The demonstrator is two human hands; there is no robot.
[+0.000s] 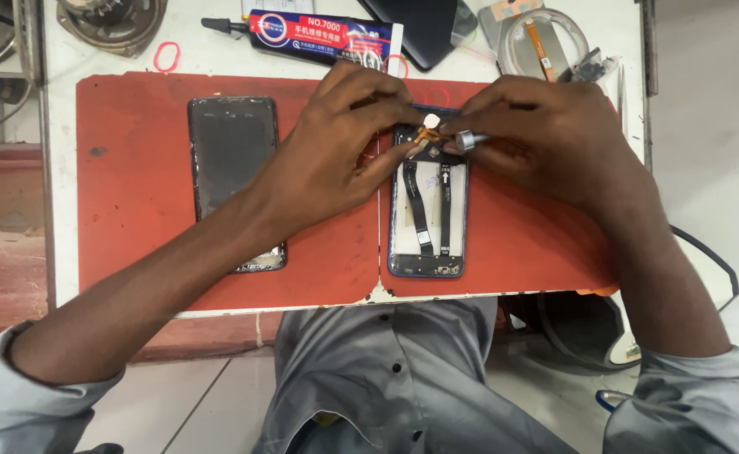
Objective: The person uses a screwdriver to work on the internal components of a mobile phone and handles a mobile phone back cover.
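a: phone (427, 210) lies open and face down on the red mat (134, 185), right of the mat's seam, back cover off, two dark flex strips running down its middle. placed near my body, i judge, so both hands reach its top end without stretching.

b: left hand?

a: left hand (336, 151) comes in from the left and rests over the phone's upper left corner. fingers curled close, tips pinching a small orange flex tab (427, 131) with a pale end, held just above the top edge. the heel of the hand lies on the mat, probably to steady the pinch.

b: right hand?

a: right hand (546, 143) is closed round a thin metal tool (469, 139); only its round silver end shows between thumb and forefinger, pointing toward the tab. cannot tell the tool's tip or what it touches, my fingers hide it. grip is tight and short, near the working end, likely for fine control.

b: rest of the bench?

a: second dark phone panel (233, 168) lies flat on the mat's left half, well apart from the open one, partly under my left forearm. beyond the mat, on the white table (58, 168): glue tube (319, 38) lying sideways, pink rubber band (166, 57) near it, clear tape roll (546, 42) at upper right.
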